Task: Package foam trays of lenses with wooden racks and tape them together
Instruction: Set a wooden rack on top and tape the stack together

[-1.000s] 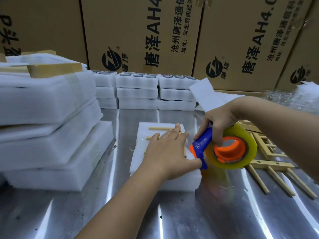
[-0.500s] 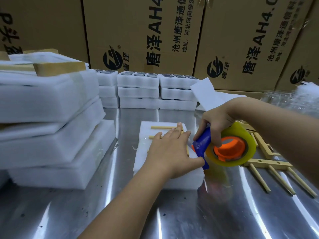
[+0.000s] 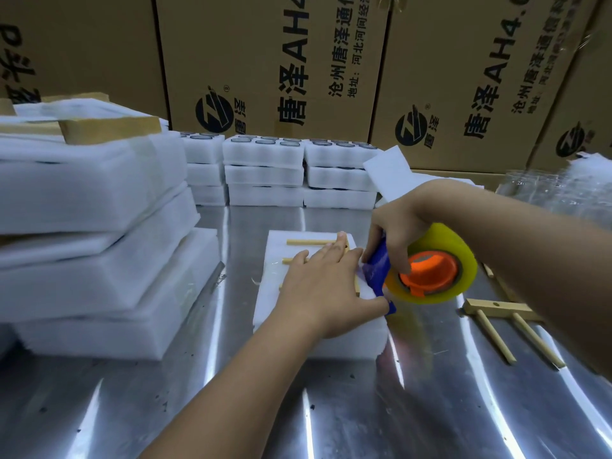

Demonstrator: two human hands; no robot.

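A white foam tray bundle (image 3: pixel 275 253) lies in the middle of the steel table, with a wooden rack (image 3: pixel 306 242) on its top. My left hand (image 3: pixel 326 286) presses flat on the rack and foam, fingers straight. My right hand (image 3: pixel 395 226) grips the blue handle of a tape dispenser (image 3: pixel 430 270) with an orange hub and a yellowish tape roll, held against the bundle's right edge. The rack's right part is hidden under my hand.
Taped foam bundles (image 3: pixel 86 233) are piled at the left. Stacks of lens-filled foam trays (image 3: pixel 265 167) stand at the back before cardboard boxes (image 3: pixel 271 61). Loose wooden racks (image 3: pixel 510 323) lie at the right on the steel table (image 3: pixel 331 409). Clear plastic wrap (image 3: pixel 563 193) sits far right.
The tape dispenser has shifted left and up against the bundle's right edge. My left hand stayed pressed on the rack.
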